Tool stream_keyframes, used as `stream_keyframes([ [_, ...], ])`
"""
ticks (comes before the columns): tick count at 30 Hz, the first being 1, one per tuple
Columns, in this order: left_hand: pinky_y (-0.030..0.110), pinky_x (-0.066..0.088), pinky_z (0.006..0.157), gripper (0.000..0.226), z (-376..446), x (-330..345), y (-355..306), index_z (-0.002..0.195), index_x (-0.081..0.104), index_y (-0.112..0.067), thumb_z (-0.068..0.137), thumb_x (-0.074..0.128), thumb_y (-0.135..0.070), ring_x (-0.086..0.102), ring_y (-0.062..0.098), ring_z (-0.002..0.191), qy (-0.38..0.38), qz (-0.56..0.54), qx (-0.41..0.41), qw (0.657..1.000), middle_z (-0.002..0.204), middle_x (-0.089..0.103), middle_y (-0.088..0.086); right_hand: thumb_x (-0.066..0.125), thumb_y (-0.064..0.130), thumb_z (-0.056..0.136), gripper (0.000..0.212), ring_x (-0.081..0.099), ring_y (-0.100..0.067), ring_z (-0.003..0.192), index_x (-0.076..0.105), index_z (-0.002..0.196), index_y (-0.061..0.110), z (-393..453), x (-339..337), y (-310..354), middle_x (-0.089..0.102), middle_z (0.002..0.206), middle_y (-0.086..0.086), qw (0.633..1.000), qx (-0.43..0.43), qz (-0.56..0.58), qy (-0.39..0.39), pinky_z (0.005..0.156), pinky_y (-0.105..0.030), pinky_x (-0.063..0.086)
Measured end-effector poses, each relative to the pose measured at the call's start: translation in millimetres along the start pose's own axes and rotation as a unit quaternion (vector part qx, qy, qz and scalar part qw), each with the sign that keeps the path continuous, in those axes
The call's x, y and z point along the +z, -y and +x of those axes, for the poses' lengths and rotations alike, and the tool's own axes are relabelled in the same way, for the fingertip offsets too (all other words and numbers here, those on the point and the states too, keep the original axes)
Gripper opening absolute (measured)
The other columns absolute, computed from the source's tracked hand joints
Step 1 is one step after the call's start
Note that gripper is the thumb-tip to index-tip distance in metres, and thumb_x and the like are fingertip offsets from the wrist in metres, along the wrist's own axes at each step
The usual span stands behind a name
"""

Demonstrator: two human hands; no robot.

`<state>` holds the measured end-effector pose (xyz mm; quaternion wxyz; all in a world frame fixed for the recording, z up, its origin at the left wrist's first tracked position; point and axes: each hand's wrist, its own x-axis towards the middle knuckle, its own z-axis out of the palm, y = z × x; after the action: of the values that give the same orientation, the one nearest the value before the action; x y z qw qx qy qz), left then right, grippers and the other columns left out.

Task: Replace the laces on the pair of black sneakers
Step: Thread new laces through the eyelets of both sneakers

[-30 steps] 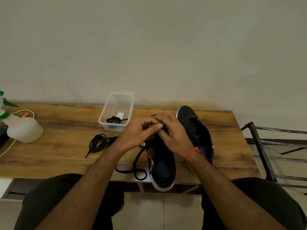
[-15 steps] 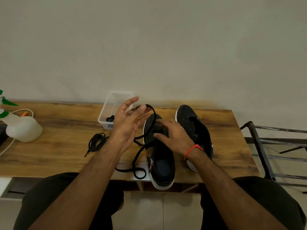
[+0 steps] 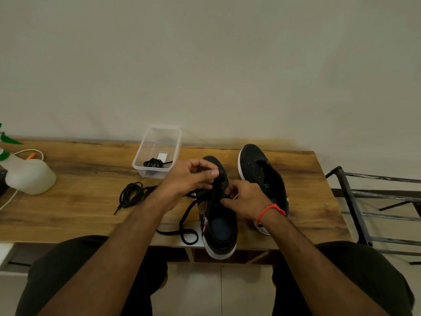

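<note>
Head cam, centre frame: left hand (image 3: 186, 179) was curled over the laced area of the near black white-soled sneaker (image 3: 218, 224), thumb and fingers pinching at the black lace (image 3: 184, 222) there. Right hand (image 3: 245, 199), red thread band (image 3: 271, 210) on the wrist, had fingertips curled in on the same sneaker's eyelet row; I couldn't tell if it actually pinched the lace or only the upper. Loose lace tail ran down-left from that sneaker and looped on the wooden tabletop (image 3: 79, 201) near the front edge. This sneaker's heel hung over the table edge, lower centre.

Second black sneaker (image 3: 262, 176) sat just right of it, unlaced, eyelets visible, partly behind the right wrist.

Left of centre: coiled black lace bundle (image 3: 132, 193) lay on the wood. Behind it, a clear plastic rectangular tub (image 3: 159, 151) held another small black lace coil (image 3: 153, 162).

Far left: white translucent spray bottle with green trigger (image 3: 27, 174), white cable (image 3: 13, 195) beside it. Right edge: dark metal rack frame (image 3: 376, 201).
</note>
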<state>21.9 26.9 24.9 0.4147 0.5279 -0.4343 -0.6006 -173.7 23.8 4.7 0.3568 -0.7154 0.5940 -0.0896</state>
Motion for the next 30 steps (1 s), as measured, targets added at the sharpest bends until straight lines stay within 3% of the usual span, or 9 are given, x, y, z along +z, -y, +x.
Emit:
stream_keyframes([
  [6,0.039,0.060,0.091,0.020,4.9,1.0,5.4,0.100,0.069,-0.006,0.082,0.077,-0.009,0.074,0.027,0.101,-0.096,-0.107,0.003,0.990,0.107,0.073,0.015,0.074,0.023,0.088,0.008,0.065,-0.009,0.087,0.071,0.092,0.017,-0.6,-6.8,1.4,0.070,0.094,0.002,0.997,0.046,0.058,0.011,0.066,-0.013,0.046],
  [9,0.038,0.061,0.089,0.027,9.1,-18.1,-8.6,0.110,0.059,-0.009,0.089,0.070,0.003,0.074,0.027,0.099,-0.189,-0.238,0.054,0.951,0.118,0.067,0.021,0.075,0.023,0.088,0.008,0.063,-0.009,0.088,0.069,0.092,0.019,-1.0,-5.7,2.7,0.068,0.096,0.002,0.997,0.048,0.061,0.011,0.065,-0.012,0.044],
  [12,0.030,0.060,0.079,0.034,6.3,-38.7,-23.6,0.118,0.055,-0.013,0.090,0.069,0.002,0.073,0.022,0.088,-0.226,-0.354,0.117,0.900,0.104,0.070,0.017,0.076,0.024,0.087,0.011,0.061,-0.006,0.085,0.064,0.089,0.022,-0.8,-3.7,3.2,0.066,0.094,0.005,0.997,0.044,0.055,0.009,0.063,-0.011,0.042],
  [14,0.023,0.055,0.063,0.032,2.0,-41.1,-28.9,0.116,0.057,-0.016,0.090,0.072,-0.004,0.068,0.013,0.075,-0.241,-0.273,0.128,0.922,0.097,0.071,0.012,0.076,0.025,0.087,0.012,0.061,-0.006,0.085,0.064,0.089,0.023,-0.4,-2.8,3.6,0.066,0.093,0.005,0.998,0.044,0.053,0.008,0.063,-0.011,0.042],
  [16,0.019,0.049,0.053,0.024,0.7,-31.3,-25.1,0.107,0.063,-0.020,0.088,0.076,-0.011,0.068,0.008,0.070,-0.245,-0.042,0.118,0.961,0.095,0.075,0.007,0.076,0.026,0.087,0.012,0.060,-0.005,0.083,0.065,0.089,0.022,-0.9,-3.2,3.8,0.066,0.093,0.005,0.998,0.043,0.050,0.003,0.061,-0.010,0.041],
  [20,0.012,0.051,0.065,0.010,0.1,2.5,6.4,0.096,0.074,-0.028,0.087,0.076,-0.023,0.067,-0.004,0.068,-0.075,0.293,0.077,0.950,0.084,0.072,-0.013,0.075,0.026,0.088,0.009,0.062,-0.005,0.080,0.068,0.087,0.022,-2.9,-3.8,2.4,0.068,0.090,0.004,0.998,0.037,0.046,-0.017,0.062,-0.011,0.045],
  [22,0.015,0.051,0.069,0.010,0.5,12.9,19.5,0.098,0.077,-0.027,0.089,0.075,-0.024,0.066,-0.002,0.069,-0.013,0.361,0.071,0.930,0.086,0.073,-0.015,0.074,0.023,0.089,0.008,0.067,-0.012,0.084,0.069,0.083,0.021,-2.6,-3.1,0.3,0.070,0.089,0.001,0.996,0.046,0.064,-0.035,0.072,-0.022,0.056],
  [25,0.017,0.054,0.077,0.013,-0.5,15.3,21.2,0.101,0.080,-0.025,0.090,0.075,-0.028,0.066,-0.003,0.078,-0.001,0.407,0.090,0.909,0.092,0.075,-0.014,0.073,0.019,0.090,0.008,0.069,-0.017,0.087,0.073,0.082,0.016,-0.3,-2.4,-2.8,0.072,0.087,-0.004,0.993,0.069,0.087,-0.043,0.083,-0.040,0.060],
  [30,0.031,0.057,0.084,0.014,-4.4,19.9,27.4,0.101,0.080,-0.022,0.090,0.074,-0.029,0.063,0.005,0.087,-0.005,0.474,0.141,0.869,0.093,0.068,-0.009,0.070,0.015,0.091,0.012,0.071,-0.019,0.086,0.074,0.081,0.014,3.2,-2.9,-6.6,0.074,0.085,-0.007,0.990,0.082,0.115,-0.025,0.081,-0.042,0.061],
])
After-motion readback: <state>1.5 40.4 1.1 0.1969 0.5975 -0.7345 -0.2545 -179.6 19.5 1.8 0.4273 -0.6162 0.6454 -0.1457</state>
